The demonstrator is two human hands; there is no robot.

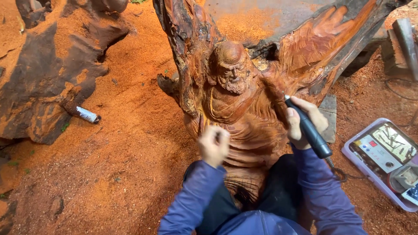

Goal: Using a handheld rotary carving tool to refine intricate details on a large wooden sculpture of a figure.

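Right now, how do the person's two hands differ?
The right hand grips a dark pen-shaped rotary tool, its tip at the wooden carving; the left hand shows no tool. The right hand looks sharp, the left hand blurred. The right sits higher, the left lower against the carving's robe. Both wear blue sleeves.

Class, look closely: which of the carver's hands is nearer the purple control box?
Right. The right hand, gripping the black rotary tool, is just left of the control box; the left hand is farther left.
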